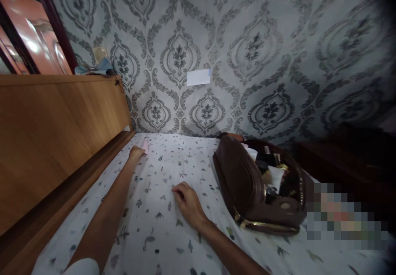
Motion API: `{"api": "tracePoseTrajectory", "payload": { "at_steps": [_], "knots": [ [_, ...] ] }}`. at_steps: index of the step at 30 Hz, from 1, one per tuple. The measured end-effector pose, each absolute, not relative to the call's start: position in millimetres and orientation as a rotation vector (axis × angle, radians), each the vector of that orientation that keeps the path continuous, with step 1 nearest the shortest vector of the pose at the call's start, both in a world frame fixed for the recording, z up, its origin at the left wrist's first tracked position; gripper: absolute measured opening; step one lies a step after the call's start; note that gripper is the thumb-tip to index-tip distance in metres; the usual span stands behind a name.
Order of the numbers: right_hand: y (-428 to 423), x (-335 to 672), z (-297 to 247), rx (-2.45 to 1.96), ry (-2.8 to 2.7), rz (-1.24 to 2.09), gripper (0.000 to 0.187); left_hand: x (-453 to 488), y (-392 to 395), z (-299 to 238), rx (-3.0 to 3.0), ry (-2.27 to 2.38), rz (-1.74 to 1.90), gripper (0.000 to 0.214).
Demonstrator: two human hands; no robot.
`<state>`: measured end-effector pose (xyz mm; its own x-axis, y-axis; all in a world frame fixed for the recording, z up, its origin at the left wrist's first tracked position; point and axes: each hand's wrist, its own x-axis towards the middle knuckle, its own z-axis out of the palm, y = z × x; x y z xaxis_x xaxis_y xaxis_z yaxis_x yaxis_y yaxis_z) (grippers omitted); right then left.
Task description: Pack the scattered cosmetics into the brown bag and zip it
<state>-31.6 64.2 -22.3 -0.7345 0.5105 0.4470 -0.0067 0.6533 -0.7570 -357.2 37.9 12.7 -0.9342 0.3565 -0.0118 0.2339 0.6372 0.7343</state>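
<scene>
My left hand (137, 152) reaches to the far left part of a white patterned sheet (168, 163). Its fingers are closed on a small pale pink tube (145, 145), partly hidden by the hand. Over the middle of the sheet is my right hand (187, 204), its fingers curled in and no object showing in them. To its right a brown cosmetic bag (236, 176) lies with its lid unzipped. Inside it I see a white tube (276, 178), a second white item (252, 154) and several dark and gold pieces too small to name.
A wooden board (62, 130) runs along the left edge of the bed, with a blue cloth (100, 67) on top. Patterned wallpaper (179, 56) closes off the back, bearing a white paper (198, 77). A blurred-out item (343, 217) lies right of the bag.
</scene>
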Motion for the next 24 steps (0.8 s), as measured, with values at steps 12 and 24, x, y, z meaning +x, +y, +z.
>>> {"api": "tracePoseTrajectory", "payload": {
  "at_steps": [12,24],
  "knots": [
    [65,-34,-27,-0.394,-2.184,1.018,0.022,-334,2,12,0.491,2.593,1.228,0.035],
    [66,-34,-31,-0.375,-2.179,0.997,0.022,-312,39,13,0.767,3.003,0.861,0.057]
  ]
}}
